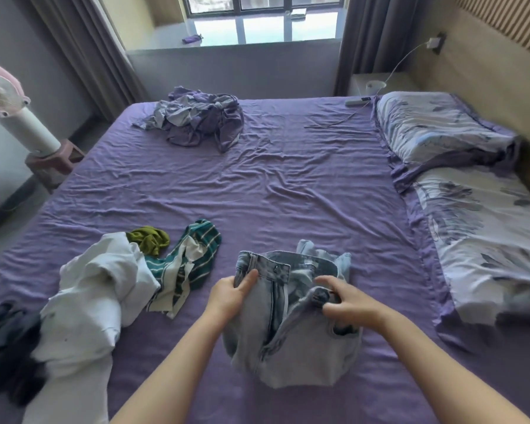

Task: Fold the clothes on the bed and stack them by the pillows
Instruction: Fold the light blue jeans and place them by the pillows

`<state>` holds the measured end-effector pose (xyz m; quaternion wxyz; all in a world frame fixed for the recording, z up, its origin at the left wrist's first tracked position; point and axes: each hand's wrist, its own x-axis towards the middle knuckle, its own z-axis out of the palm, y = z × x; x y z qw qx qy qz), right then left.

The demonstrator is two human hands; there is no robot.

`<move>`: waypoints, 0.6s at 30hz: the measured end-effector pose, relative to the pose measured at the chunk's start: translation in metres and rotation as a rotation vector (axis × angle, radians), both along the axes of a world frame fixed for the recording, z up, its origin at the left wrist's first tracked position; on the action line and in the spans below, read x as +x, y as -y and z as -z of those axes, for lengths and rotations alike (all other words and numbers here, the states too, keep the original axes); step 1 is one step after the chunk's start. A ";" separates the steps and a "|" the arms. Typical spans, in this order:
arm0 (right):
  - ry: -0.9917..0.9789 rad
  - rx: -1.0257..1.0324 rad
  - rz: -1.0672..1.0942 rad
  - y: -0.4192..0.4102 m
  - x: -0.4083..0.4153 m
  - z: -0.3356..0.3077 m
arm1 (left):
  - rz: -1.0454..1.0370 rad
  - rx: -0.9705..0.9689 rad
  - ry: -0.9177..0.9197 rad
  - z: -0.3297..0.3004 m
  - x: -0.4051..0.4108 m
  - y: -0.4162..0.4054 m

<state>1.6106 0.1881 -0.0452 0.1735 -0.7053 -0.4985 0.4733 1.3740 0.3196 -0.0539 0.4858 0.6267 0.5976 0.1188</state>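
Both forearms reach forward from the camera onto the bed, where a pair of pale blue jeans lies bunched just ahead. Left hand pinches the waistband near its button end, thumb on top and fingers tucked under the denim. Right hand curls its fingers on the opposite waistband edge at a belt loop. Judgement: the two grips are set apart so the waist can be pulled flat and the fly aligned before the first fold.

Left of the jeans sits a green-and-white striped garment, touching a white garment beyond it; a small olive piece lies against the white one's far edge. Dark clothing lies farther left still. All appear unfolded.

Far beyond the jeans, well apart, a lilac heap rests near the bed's far edge. Right of the jeans, the patterned pillows line the headboard side. No folded stack lies beside them yet, so the task looks barely begun.
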 end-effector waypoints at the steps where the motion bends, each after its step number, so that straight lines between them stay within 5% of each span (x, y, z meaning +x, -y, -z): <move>1: 0.045 0.032 -0.025 0.008 -0.006 -0.001 | -0.012 -0.023 -0.018 0.004 -0.007 0.015; 8: 0.310 0.097 -0.224 0.039 -0.040 0.025 | 0.014 -0.088 -0.087 0.048 -0.040 0.087; 15: 0.508 0.221 0.062 0.002 -0.051 0.084 | 0.076 0.103 -0.063 0.097 -0.028 0.066; 18: 0.604 0.214 0.104 -0.003 -0.059 0.118 | 0.229 0.292 -0.251 0.125 -0.024 0.064</move>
